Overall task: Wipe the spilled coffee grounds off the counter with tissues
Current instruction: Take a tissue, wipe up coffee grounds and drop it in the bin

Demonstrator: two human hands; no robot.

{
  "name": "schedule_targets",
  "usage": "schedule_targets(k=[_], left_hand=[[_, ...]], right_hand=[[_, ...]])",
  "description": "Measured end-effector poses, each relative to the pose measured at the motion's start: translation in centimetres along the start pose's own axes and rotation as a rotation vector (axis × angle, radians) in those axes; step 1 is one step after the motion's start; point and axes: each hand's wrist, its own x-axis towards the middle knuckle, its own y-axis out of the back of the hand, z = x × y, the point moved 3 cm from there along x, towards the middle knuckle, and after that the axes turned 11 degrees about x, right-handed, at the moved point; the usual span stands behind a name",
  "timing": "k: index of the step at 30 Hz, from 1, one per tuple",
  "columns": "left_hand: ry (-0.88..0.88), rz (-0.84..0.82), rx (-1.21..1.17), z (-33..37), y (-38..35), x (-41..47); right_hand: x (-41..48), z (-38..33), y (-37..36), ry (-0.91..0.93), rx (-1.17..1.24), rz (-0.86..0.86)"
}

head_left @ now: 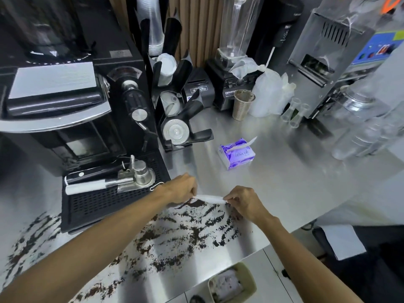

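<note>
Grounds [175, 232] are lying scattered in dark streaks over the near counter [284, 182], running from the far left corner to just under the hands. Grinder [65, 106] is sitting at the back left. Its black drip tray [105, 204] is lying in front of it and carrying a tamper [140, 176] and two handled tools.

Left hand [181, 188] is reaching in just right of the tray, fingers curled and pinching the left end of a white tissue [209, 199]. The tissue is stretching flat between both hands at the far edge of the spill. Can't tell if it's touching the counter. Right hand [244, 202] is pinching the right end, fingers curled, knuckles up, and hovering over the right edge of the grounds.

Purple tissue pack [237, 155] is lying behind the hands, well apart from them, with one sheet sticking out of the top. Cup rack [175, 106] is standing behind and left of the pack. Metal cup [242, 104] is standing upright in front of the blender [231, 79], with a plastic bag [269, 92] just beside it. Steel sealer [328, 62] is sitting at the back right. Bin [231, 283] is sitting on the floor below the counter's near edge.
</note>
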Motion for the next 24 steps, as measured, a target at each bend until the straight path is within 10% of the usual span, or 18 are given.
schedule_targets(k=[9, 24], left_hand=[[0.060, 0.165, 0.073, -0.2, 2.0, 1.7], [-0.025, 0.044, -0.090, 0.5, 0.0, 1.4]], right_hand=[[4.0, -0.6, 1.6, -0.023, -0.005, 0.207], [0.7, 1.1, 2.3, -0.031, 0.111, 0.028]])
